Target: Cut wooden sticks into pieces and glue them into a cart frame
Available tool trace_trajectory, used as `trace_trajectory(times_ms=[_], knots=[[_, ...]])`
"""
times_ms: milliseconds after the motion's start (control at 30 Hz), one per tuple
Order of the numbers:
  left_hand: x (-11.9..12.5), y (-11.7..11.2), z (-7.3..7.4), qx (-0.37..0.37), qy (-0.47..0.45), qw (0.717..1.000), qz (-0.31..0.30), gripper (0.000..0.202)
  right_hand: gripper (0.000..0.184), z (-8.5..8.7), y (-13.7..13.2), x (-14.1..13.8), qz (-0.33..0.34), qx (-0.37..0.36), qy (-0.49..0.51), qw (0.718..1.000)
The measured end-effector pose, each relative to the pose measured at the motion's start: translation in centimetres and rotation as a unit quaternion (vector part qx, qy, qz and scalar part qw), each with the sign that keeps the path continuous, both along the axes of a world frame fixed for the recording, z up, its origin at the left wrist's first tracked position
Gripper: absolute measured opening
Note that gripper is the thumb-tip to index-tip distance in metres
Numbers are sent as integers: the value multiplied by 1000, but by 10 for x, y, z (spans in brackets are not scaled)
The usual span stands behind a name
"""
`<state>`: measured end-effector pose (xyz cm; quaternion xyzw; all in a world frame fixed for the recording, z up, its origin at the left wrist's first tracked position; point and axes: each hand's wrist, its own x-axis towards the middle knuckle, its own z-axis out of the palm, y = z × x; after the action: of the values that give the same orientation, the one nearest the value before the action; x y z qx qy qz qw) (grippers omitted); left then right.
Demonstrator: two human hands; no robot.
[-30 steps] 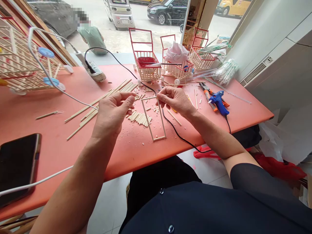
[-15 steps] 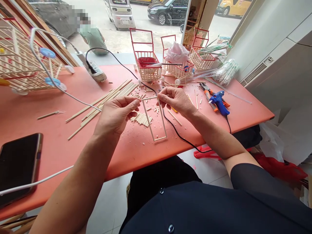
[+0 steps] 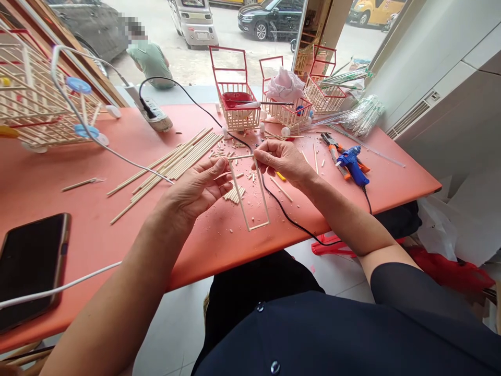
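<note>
A narrow rectangular frame of thin wooden sticks (image 3: 250, 193) hangs tilted above the orange table (image 3: 97, 230). My right hand (image 3: 279, 159) pinches the frame's top right corner. My left hand (image 3: 198, 188) is at the frame's left side, fingers curled, pinching a short stick (image 3: 222, 176) against the left rail. Under the frame lies a small pile of short cut sticks (image 3: 234, 195). Long wooden sticks (image 3: 172, 162) lie fanned out to the left of my left hand.
A blue glue gun (image 3: 352, 164) with a black cord and orange pliers (image 3: 332, 149) lie to the right. Small stick carts (image 3: 238, 104) stand at the back, a larger one (image 3: 35, 104) at far left. A phone (image 3: 29, 266) lies near left, a power strip (image 3: 154, 112) behind.
My left hand has moved right and down to the frame's left rail, bringing a short stick with it. The right hand and the frame have barely moved.
</note>
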<state>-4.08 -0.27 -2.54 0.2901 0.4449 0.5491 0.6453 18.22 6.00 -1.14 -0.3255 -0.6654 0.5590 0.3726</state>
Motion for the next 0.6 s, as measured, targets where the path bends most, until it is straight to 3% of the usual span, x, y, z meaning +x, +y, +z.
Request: trace_trajectory(times_ms=[333, 600], knots=[[-1, -1, 5, 17, 4, 1000, 24, 46, 61, -1, 1, 2, 11, 1, 6, 1000], [-3, -7, 13, 73, 109, 985, 114, 33, 56, 1, 1, 3, -7, -8, -7, 1000]])
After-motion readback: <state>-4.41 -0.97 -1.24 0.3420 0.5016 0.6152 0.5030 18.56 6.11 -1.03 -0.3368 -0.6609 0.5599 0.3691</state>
